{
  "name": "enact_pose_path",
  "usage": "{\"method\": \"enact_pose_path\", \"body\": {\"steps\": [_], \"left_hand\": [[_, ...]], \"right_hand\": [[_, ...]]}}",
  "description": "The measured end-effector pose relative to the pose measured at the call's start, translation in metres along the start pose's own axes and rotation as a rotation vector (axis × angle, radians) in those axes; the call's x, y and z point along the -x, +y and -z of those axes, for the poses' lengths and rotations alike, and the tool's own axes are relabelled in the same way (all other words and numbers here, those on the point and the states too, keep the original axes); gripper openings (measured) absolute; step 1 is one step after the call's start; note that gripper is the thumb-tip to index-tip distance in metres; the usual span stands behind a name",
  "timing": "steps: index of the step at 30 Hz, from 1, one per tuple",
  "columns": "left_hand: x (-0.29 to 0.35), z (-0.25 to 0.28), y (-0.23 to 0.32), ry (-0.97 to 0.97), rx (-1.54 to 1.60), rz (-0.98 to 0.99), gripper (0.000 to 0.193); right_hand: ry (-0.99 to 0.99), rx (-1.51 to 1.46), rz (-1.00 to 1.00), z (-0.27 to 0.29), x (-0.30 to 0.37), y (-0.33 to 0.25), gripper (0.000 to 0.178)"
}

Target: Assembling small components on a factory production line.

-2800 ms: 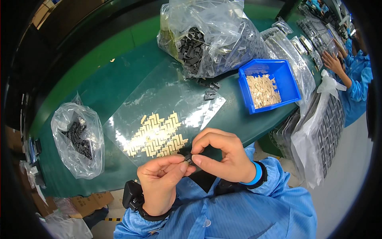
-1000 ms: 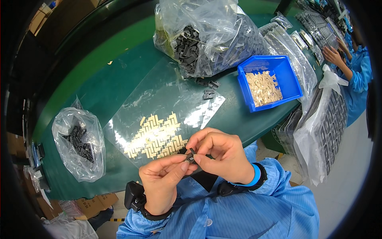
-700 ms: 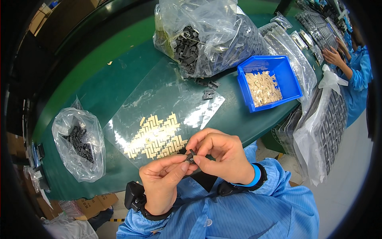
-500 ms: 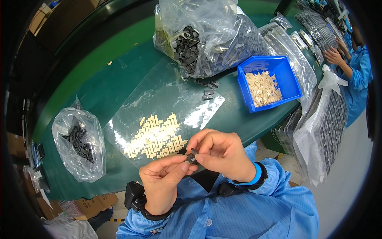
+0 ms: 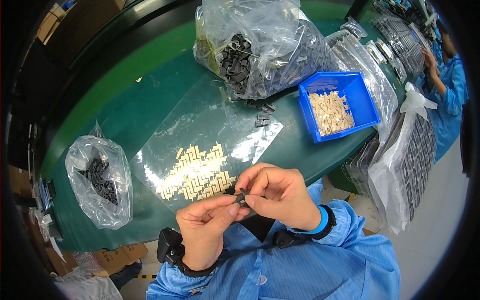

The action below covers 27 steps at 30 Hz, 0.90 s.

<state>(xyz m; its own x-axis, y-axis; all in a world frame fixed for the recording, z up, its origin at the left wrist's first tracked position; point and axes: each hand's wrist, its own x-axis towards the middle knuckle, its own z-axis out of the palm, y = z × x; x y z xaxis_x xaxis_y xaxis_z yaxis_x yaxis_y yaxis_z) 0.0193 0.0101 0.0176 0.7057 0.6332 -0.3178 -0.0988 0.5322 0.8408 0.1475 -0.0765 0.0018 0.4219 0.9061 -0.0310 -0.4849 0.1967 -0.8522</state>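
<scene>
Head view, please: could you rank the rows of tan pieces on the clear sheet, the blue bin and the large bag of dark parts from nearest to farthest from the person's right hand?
From the right hand:
1. Rows of tan pieces, just to its left on the clear sheet.
2. Blue bin, up and to the right at the table edge.
3. Large bag of dark parts, farthest, at the table's far side.

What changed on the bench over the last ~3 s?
Very little. Both hands, left hand and right hand, keep pinching the same small dark part between their fingertips; they dipped slightly toward the body and the fingers shifted a little. Nothing was picked up or let go. The gold pieces on the clear sheet, the blue bin and both bags of dark parts did not move.
</scene>
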Motion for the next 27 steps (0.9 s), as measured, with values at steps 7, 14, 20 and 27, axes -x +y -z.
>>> {"method": "enact_pose_path", "body": {"steps": [7, 14, 20, 27], "left_hand": [[-0.0002, -0.0003, 0.0002, -0.007, 0.004, -0.010, 0.016], [0.0006, -0.0005, -0.0001, 0.001, 0.004, 0.004, 0.015], [-0.0001, -0.0010, -0.0003, 0.006, 0.010, -0.005, 0.015], [-0.0003, -0.0015, -0.0017, 0.024, 0.043, -0.002, 0.012]], "right_hand": [[0.047, 0.068, 0.019, -0.0021, 0.0002, 0.0002, 0.010], [0.049, 0.133, 0.064, -0.0015, 0.0013, 0.0018, 0.010], [0.052, 0.156, 0.084, -0.0035, 0.0011, 0.0011, 0.011], [0.043, 0.170, 0.096, -0.0037, 0.0005, 0.0013, 0.011]]}}
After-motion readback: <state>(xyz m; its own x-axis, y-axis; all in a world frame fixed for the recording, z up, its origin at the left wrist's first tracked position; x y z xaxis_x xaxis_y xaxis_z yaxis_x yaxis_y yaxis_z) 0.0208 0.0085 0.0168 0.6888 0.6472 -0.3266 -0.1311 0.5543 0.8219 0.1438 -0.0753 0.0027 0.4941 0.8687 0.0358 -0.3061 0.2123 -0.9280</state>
